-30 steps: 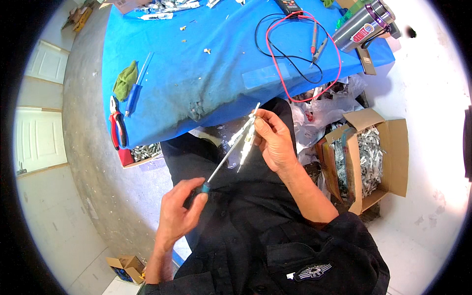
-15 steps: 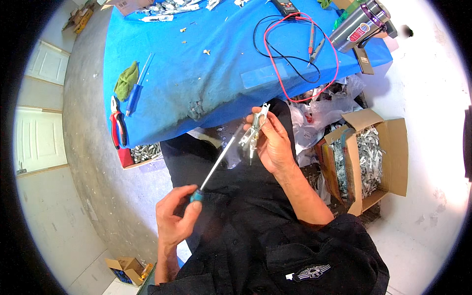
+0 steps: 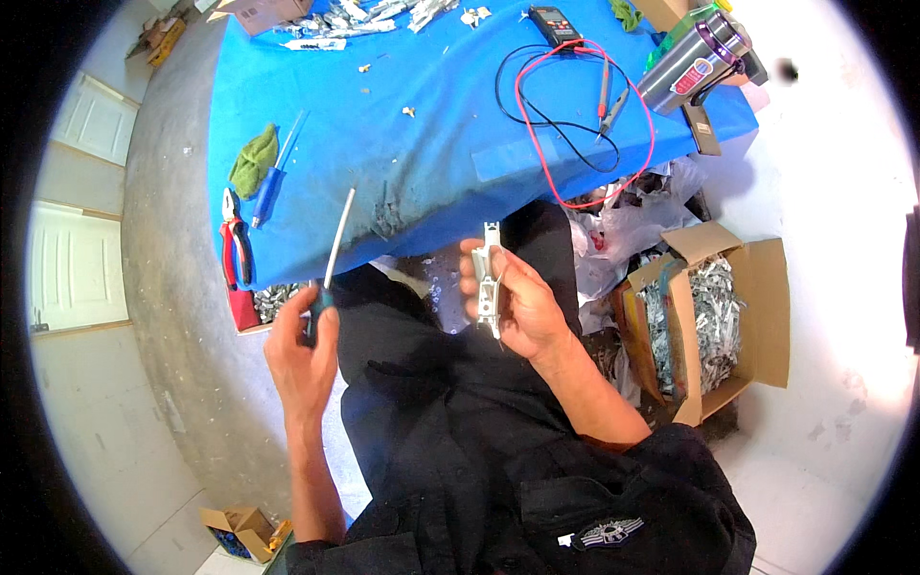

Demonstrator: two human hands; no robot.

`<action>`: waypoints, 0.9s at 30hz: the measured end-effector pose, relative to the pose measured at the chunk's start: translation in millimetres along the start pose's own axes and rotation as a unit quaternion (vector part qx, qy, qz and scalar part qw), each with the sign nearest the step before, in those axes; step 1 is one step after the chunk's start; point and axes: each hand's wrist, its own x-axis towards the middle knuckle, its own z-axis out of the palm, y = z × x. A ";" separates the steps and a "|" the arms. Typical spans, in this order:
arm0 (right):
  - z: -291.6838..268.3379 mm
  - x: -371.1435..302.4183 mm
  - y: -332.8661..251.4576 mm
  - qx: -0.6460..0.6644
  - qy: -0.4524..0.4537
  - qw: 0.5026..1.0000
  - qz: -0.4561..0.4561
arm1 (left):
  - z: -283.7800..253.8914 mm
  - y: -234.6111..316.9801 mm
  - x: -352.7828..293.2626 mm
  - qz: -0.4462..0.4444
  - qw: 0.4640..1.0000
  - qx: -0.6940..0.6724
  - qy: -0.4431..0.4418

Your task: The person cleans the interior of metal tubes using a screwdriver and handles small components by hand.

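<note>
My left hand (image 3: 305, 350) is closed round the dark teal handle of a screwdriver (image 3: 341, 233); its long shaft points up and away over the near edge of the blue-covered table (image 3: 431, 163). Between the fingers and thumb of my right hand (image 3: 525, 305) is a narrow white part (image 3: 489, 278) with clip-like ends, held roughly upright above my lap. A gap separates the screwdriver's tip from this part. What the white part belongs to I cannot make out.
Pliers (image 3: 233, 240), a blue screwdriver (image 3: 270, 187) and a green cloth (image 3: 254, 161) lie at the table's left. A multimeter (image 3: 556, 26) with leads and a steel flask (image 3: 692, 69) are far right. An open carton (image 3: 762, 316) of silvery-white parts stands beside my right arm.
My left hand has drawn the screwdriver away from the white part, to the left and upward. My right hand has turned the part more upright and lowered it slightly.
</note>
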 end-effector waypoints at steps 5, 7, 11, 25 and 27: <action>10.7 -7.5 0.0 -0.087 0.013 0.995 -0.049 | 7.8 -16.0 55.0 0.142 0.974 0.158 0.075; 12.5 -8.9 -0.8 -0.128 0.016 0.989 -0.074 | 13.6 -15.4 74.1 0.158 0.965 0.184 0.097; 15.6 -10.2 -2.3 -0.229 0.033 0.965 -0.125 | 25.9 -17.6 106.5 0.194 0.950 0.222 0.101; 41.9 -2.8 9.0 -0.353 0.107 0.901 -0.226 | 70.5 52.2 27.3 0.094 0.974 -0.173 -0.108; 43.3 -3.2 16.8 -0.405 0.097 0.880 -0.230 | 76.1 58.9 12.4 0.027 0.963 -0.216 -0.161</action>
